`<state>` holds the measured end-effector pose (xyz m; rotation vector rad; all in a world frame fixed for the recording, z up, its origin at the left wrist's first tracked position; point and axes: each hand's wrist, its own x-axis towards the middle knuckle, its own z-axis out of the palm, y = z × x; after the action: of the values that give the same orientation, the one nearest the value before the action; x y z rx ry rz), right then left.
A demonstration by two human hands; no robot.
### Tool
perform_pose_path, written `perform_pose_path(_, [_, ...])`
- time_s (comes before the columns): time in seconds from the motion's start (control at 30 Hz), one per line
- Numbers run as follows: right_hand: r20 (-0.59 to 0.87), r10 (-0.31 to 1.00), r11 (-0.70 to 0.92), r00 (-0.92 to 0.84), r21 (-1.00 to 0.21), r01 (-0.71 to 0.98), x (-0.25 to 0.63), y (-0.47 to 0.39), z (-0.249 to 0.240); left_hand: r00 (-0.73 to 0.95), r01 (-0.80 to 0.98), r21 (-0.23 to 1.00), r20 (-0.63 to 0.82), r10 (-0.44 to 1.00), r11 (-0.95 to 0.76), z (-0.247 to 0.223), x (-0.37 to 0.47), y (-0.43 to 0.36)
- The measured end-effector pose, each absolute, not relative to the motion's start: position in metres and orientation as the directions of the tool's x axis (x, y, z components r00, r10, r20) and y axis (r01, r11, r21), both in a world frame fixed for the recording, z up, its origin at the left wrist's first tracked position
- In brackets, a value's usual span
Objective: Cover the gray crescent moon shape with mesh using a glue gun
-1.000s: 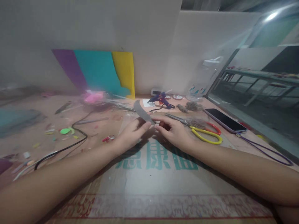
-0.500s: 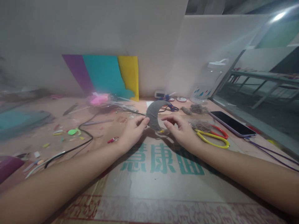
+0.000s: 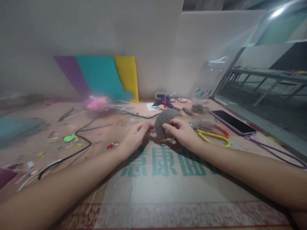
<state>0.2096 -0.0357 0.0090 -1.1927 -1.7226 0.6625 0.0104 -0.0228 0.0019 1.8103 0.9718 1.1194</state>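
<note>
A crescent wrapped in grey yarn [image 3: 160, 124] is held upright above the printed board, its tip curving to the right. My right hand [image 3: 181, 130] pinches it by its inner edge, thumb in front. My left hand [image 3: 139, 131] is just left of the crescent, thumb and fingertips pressed together; whatever is between them is too small to make out. A small yellowish bit shows at the crescent's lower end, beside a loose strand.
Behind stand a glue gun [image 3: 164, 101] and a clear bottle [image 3: 203, 83]. To the right lie yellow-handled scissors [image 3: 213, 140], a phone [image 3: 232, 123] and grey yarn bundles [image 3: 200, 109]. A black cable [image 3: 81, 147] and small scraps lie left.
My right hand has closed on the crescent, while my left hand has let go of its left edge. The crescent has tilted to the right, and the view has shifted slightly.
</note>
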Motion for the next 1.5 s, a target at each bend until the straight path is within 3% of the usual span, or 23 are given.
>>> perform_pose_path(0.2, [0.297, 0.948, 0.319, -0.116, -0.874, 0.366, 0.208, -0.036, 0.010, 0.319, 0.221, 0.897, 0.306, 0.897, -0.384, 0.001, 0.012, -0.022])
perform_pose_path(0.4, [0.290, 0.950, 0.312, -0.116, -0.859, 0.405, 0.207, -0.041, 0.013, 0.323, 0.209, 0.928, 0.231, 0.918, -0.307, 0.006, 0.015, -0.027])
perform_pose_path(0.67, [0.292, 0.941, 0.334, -0.174, -0.885, 0.323, 0.209, -0.033, 0.005, 0.352, 0.163, 0.912, 0.302, 0.886, -0.376, 0.008, 0.015, -0.028])
perform_pose_path(0.83, [0.346, 0.916, 0.393, -0.204, -0.875, 0.283, 0.209, -0.031, 0.006, 0.387, 0.215, 0.893, 0.294, 0.874, -0.395, 0.008, 0.015, -0.029])
perform_pose_path(1.03, [0.398, 0.878, 0.475, -0.264, -0.788, 0.391, 0.204, -0.040, 0.013, 0.414, 0.258, 0.845, 0.342, 0.844, -0.469, 0.005, 0.015, -0.031])
perform_pose_path(1.17, [0.438, 0.838, 0.540, -0.326, -0.753, 0.375, 0.205, -0.044, 0.014, 0.303, 0.285, 0.878, 0.298, 0.905, -0.385, 0.005, 0.014, -0.031])
perform_pose_path(1.27, [0.382, 0.872, 0.477, -0.305, -0.803, 0.358, 0.207, -0.043, 0.012, 0.224, 0.231, 0.920, 0.267, 0.937, -0.317, 0.004, 0.012, -0.026])
perform_pose_path(1.5, [0.296, 0.908, 0.404, -0.297, -0.807, 0.430, 0.204, -0.040, 0.011, 0.232, 0.207, 0.930, 0.255, 0.939, -0.304, -0.002, 0.009, -0.015])
